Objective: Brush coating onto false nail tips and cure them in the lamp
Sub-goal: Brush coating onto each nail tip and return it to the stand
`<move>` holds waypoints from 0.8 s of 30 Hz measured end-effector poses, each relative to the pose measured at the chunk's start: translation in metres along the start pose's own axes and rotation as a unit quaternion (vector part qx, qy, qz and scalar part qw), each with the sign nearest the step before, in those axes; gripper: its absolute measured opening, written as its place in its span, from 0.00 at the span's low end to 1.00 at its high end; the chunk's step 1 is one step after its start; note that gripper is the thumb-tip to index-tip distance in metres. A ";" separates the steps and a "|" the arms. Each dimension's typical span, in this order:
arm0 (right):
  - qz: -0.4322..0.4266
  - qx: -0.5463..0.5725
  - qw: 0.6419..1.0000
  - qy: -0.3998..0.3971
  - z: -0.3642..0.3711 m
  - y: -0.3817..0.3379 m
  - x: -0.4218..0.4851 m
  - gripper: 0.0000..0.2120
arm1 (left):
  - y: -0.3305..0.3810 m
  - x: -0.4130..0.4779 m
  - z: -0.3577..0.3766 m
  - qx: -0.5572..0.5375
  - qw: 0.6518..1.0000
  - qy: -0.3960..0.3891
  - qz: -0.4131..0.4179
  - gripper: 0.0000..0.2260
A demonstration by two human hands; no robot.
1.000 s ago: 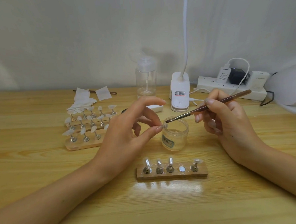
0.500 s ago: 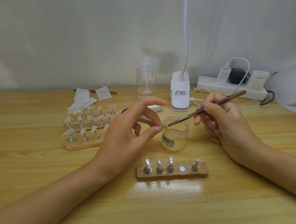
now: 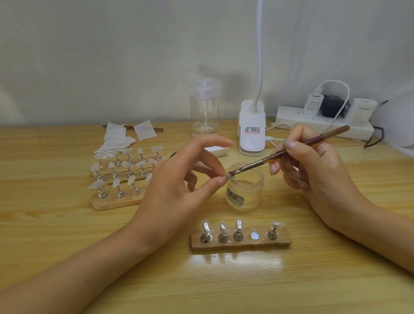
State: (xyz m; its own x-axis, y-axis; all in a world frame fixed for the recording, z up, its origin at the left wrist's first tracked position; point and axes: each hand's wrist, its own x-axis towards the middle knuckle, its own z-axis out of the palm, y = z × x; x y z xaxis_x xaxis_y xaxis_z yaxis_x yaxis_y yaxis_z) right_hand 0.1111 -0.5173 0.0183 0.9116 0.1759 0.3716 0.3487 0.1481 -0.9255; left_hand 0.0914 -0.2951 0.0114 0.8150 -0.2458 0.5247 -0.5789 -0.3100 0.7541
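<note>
L hand [image 3: 178, 182]: pinches nail tip [image 3: 230, 177] at fingertips, over jar [image 3: 245, 191].
R hand [image 3: 317, 168]: grips brush [image 3: 296, 147], bristles on tip.
Do well: light, thin strokes; steady tip; keep coating off skin.
After: prob. empty slot in holder [image 3: 241, 245].

A jar [image 3: 245, 191] stands behind the front holder [image 3: 241, 240], pump bottle [image 3: 204, 109] farther back.

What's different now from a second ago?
The right hand nudged the brush slightly down toward the left hand, bringing its bristles onto the nail tip pinched there. Nothing was taken or let go; the jar and wooden stand stayed put.
</note>
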 end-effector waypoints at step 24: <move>-0.013 -0.021 0.999 0.038 -0.001 0.001 -0.001 0.11 | -0.002 0.000 0.000 -0.005 1.000 -0.006 -0.002 0.19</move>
State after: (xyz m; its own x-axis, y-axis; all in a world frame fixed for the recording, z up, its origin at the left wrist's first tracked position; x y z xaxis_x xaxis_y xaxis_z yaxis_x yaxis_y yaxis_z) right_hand 0.1106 -0.5186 0.0172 0.9151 0.0988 0.3908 0.3803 0.1100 -0.9183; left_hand 0.0922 -0.2942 0.0100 0.8171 -0.2562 0.5164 -0.5752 -0.3022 0.7601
